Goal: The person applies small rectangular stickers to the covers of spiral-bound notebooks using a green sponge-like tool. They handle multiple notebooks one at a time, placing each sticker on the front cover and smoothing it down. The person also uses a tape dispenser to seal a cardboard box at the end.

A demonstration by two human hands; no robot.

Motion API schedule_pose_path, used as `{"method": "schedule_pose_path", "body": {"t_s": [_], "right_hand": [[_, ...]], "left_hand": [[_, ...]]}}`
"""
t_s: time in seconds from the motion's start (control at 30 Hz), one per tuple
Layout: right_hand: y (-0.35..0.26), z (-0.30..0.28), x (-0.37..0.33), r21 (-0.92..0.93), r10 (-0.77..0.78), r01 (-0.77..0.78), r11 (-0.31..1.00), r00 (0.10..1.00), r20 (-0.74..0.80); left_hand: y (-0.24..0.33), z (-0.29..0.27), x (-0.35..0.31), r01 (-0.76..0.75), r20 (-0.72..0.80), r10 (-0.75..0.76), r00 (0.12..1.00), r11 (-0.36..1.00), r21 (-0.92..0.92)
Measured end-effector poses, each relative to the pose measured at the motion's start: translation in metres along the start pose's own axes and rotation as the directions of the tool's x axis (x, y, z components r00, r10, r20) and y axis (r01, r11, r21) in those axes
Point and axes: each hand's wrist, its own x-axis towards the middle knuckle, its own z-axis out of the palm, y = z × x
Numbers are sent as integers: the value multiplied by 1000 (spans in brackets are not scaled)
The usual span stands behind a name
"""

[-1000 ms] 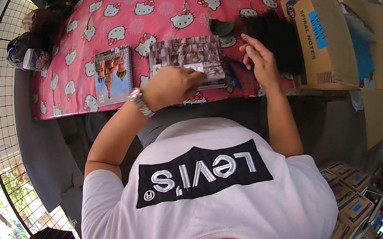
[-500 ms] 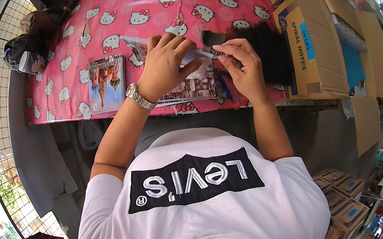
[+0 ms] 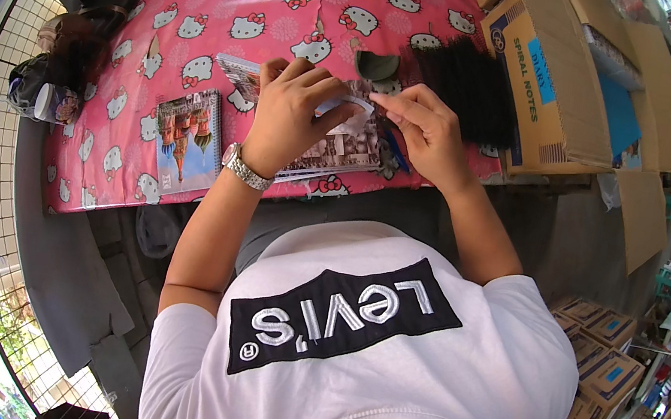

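Observation:
My left hand [image 3: 295,104], with a metal watch at the wrist, is closed on an upright notebook [image 3: 239,72] with a picture cover and white pages. Its thumb presses on the pages near the right end. My right hand [image 3: 426,128] is closed in a pinch at that right end; what sits between the fingertips is too small to make out. Below both hands lie flat printed covers [image 3: 344,150] with a brownish photo pattern. To the left rests a spiral notebook [image 3: 188,140] with a domed building on its cover.
A heap of black bristly strands, perhaps binding coils [image 3: 462,85], lies right of my hands. Beside it stands a dark green curved piece [image 3: 376,66]. An open cardboard box [image 3: 536,83] borders the right side of the pink patterned table [image 3: 233,21]. A blue pen-like item [image 3: 396,149] lies near my right hand.
My right hand has shifted slightly down and its fingertips have drawn closer together at the notebook's end. A dark strip seen between them earlier is now hidden. My left hand keeps its hold.

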Motion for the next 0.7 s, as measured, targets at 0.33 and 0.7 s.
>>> {"method": "schedule_pose_path", "body": {"t_s": [0.33,0.7], "right_hand": [[-12,16,-8,-45,78,-83,996,993,-92],[-15,-2,5,-125,146,-139,982,988,48]], "left_hand": [[-1,3,3,17,-11,-17,1000,1000,21],[15,2,5,-87,97,85,992,996,15]]}}
